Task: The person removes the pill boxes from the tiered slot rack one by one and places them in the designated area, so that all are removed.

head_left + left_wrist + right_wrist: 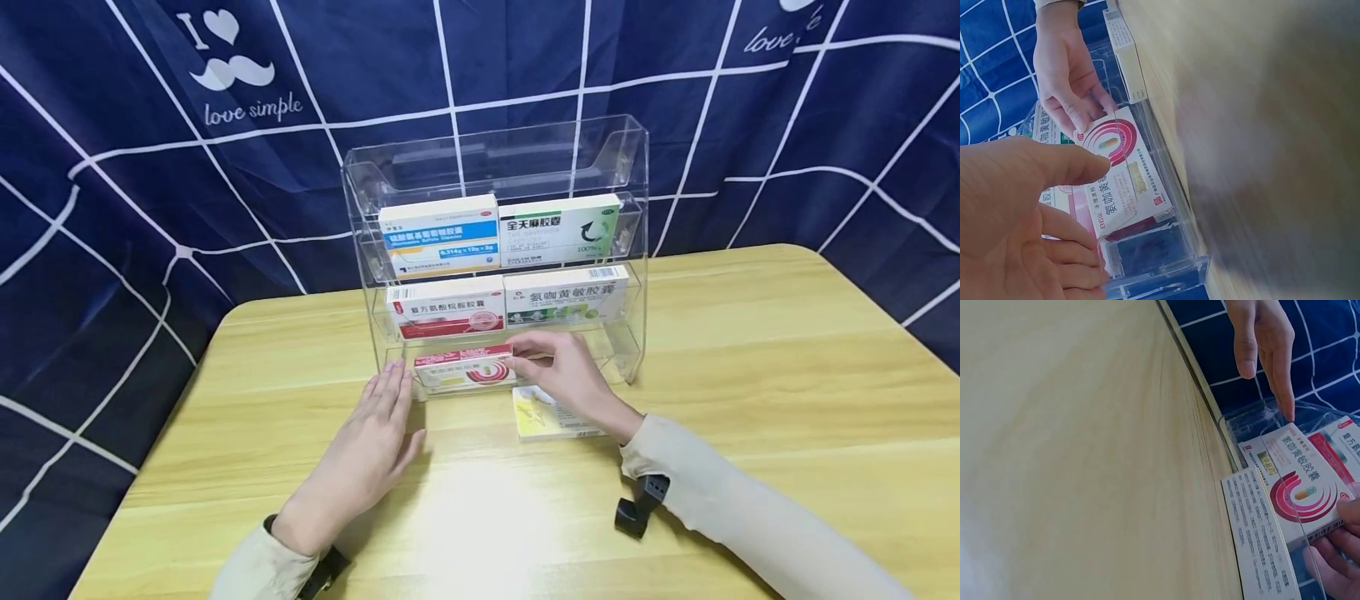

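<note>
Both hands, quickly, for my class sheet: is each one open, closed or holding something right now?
Left hand: open, gripping nothing.
Right hand: holding one end of the pink-and-white medicine box between thumb and fingers.

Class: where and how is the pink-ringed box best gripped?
Probably its right end, from the right, thumb in front: the pink-ringed box stands face forward, left end near the side of the clear rack, space beyond the right.
</note>
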### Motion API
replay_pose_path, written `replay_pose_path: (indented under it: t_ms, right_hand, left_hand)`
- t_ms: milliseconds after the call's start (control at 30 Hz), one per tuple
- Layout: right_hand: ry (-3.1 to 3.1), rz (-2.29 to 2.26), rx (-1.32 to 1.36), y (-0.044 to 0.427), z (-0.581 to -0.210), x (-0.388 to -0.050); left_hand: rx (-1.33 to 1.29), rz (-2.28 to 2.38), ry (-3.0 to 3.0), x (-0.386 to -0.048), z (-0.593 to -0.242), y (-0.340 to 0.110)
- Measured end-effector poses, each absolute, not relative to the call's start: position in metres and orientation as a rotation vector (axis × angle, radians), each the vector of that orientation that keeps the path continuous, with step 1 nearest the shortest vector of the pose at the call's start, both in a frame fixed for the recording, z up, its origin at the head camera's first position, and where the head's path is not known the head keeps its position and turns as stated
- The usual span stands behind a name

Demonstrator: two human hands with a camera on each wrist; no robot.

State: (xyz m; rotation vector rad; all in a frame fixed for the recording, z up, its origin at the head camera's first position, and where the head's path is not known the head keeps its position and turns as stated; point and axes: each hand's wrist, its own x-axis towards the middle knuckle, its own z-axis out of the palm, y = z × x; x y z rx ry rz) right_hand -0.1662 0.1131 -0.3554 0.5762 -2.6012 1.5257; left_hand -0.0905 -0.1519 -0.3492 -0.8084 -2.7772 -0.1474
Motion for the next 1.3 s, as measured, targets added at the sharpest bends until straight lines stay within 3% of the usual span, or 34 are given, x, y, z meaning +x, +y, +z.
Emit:
replay_pose_path:
  t_ms: [1300]
  right_hand:
    - [-2.613,1.570,0.506,0.132,-0.332,-0.156]
  left_hand:
    - [-0.788,-0.093,-2.799,-0.088,-0.349,-0.150]
